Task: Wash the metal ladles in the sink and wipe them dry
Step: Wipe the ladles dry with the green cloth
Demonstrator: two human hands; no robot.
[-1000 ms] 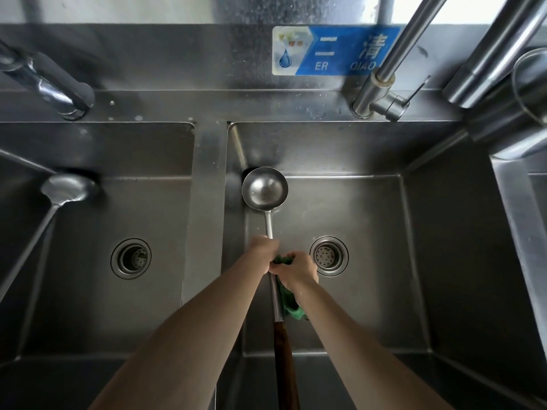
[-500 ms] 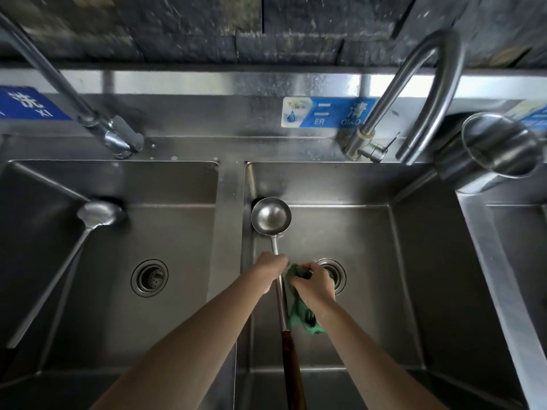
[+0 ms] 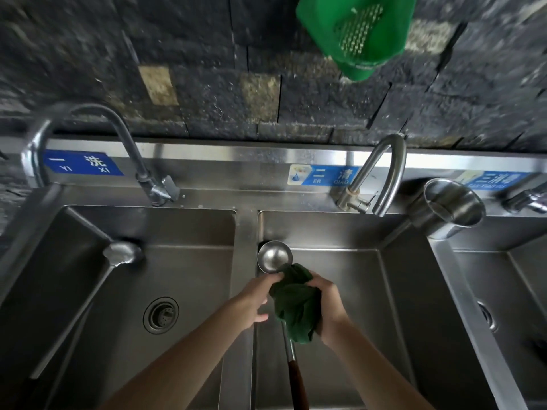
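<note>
The dark stone wall (image 3: 207, 69) fills the top of my view, with a green plastic basket (image 3: 355, 34) hanging against it at the upper right. Below it runs the steel sink unit (image 3: 242, 232), with blue labels along its back rim. The left basin (image 3: 183, 261) has a curved tap (image 3: 88, 119) over it and a round drain (image 3: 161, 315) in its floor. A second ladle (image 3: 121, 253) lies there, its bowl near the back left corner and its long handle slanting down toward the lower left edge. The middle basin (image 3: 370, 291) sits under another curved tap (image 3: 381, 173). A steel cup (image 3: 453, 205) rests tilted on the rim between the middle basin and the one at the right.

The ladle (image 3: 273, 255) I am working on is over the middle basin, close to the divider. Its round bowl points away from me near the basin's back left corner, and its steel shaft runs toward me, ending in a brown wooden handle at the bottom edge.

My right hand (image 3: 328, 303) is clenched around a dark green cloth (image 3: 296, 303), which is bunched around the shaft just below the bowl and touches the bowl's near rim. My left hand (image 3: 251, 300) is just beside the cloth, its fingers curled in against the cloth's left side at the neck of the ladle. I cannot tell whether that grip closes on the shaft itself or only on the cloth.
</note>
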